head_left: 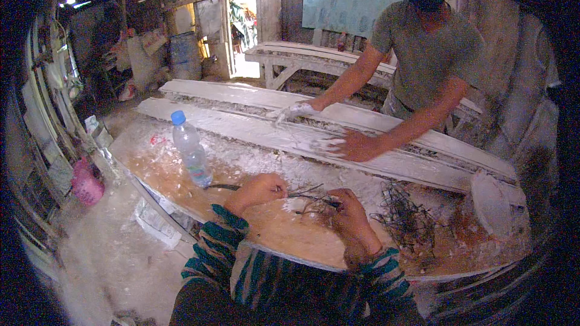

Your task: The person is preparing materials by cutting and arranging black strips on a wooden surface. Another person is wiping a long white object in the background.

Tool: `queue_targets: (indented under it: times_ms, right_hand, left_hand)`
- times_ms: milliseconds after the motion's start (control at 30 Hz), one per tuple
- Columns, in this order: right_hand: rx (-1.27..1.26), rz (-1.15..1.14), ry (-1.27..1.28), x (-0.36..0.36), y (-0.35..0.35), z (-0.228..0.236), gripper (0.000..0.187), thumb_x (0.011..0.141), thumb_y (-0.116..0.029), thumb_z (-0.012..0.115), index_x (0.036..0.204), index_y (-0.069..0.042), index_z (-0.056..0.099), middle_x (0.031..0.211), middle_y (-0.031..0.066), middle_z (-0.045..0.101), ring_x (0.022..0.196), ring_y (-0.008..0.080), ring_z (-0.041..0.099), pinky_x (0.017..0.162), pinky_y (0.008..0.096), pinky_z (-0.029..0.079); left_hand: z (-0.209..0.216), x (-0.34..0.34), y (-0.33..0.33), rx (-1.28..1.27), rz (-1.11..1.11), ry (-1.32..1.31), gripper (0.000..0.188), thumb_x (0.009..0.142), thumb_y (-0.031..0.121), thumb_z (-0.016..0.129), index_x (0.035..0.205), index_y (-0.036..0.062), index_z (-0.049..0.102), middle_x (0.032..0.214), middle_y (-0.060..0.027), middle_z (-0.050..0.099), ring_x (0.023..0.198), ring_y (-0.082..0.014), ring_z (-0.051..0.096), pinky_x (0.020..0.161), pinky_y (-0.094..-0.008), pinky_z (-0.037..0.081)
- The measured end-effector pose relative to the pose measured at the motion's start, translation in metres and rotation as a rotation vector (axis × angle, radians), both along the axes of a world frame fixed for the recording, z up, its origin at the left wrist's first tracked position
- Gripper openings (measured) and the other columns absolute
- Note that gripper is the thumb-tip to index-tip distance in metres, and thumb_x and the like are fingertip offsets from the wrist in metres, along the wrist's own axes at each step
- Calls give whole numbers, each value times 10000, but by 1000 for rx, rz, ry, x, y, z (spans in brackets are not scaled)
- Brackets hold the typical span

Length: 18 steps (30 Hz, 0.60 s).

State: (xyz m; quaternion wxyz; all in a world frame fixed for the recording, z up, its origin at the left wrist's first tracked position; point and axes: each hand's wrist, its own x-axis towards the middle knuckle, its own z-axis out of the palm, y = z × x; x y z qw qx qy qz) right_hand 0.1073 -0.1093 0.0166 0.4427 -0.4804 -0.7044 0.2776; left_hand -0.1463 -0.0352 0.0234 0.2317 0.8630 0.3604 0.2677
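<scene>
My left hand (pixel 261 192) is closed around a thin dark strand (pixel 305 193), part of which sticks out toward my right hand. A black strip (pixel 222 186) shows at its left side, beside the bottle. My right hand (pixel 353 212) pinches the dark strand's other side; thin brownish strands (pixel 314 207) hang between the hands. Whether this is wire or fibre I cannot tell. Right of my right hand lies a loose tangle of black strands (pixel 408 217) on the wooden tabletop (pixel 290 235). A clear plastic bottle with a blue cap (pixel 191 151) stands left of my left hand.
Across the table a person (pixel 426 54) presses both hands on long white plaster-coated strips (pixel 254 124). A white rounded piece (pixel 496 204) is at the right end. White powder and crumbs cover much of the tabletop. A pink container (pixel 87 182) sits at the left; another bench (pixel 284 57) stands behind.
</scene>
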Motion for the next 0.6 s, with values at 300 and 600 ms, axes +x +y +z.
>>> queue_targets:
  times_ms: [300,600]
  right_hand:
    - [-79,-183,-133,9,15,-2,116,683,-100,610,767,-42,556,696,84,559,633,216,549,565,338,446]
    - [-99,-180,605,48,36,-10,34,758,-80,588,748,-61,561,655,2,561,510,59,453,446,194,344]
  left_hand:
    - [12,8,21,-18,172,-32,96,708,136,630,749,52,607,759,-120,595,692,-248,582,630,-332,462]
    - [18,34,42,22,182,-440,154,762,49,576,914,54,597,899,-87,588,824,-176,561,716,-297,452]
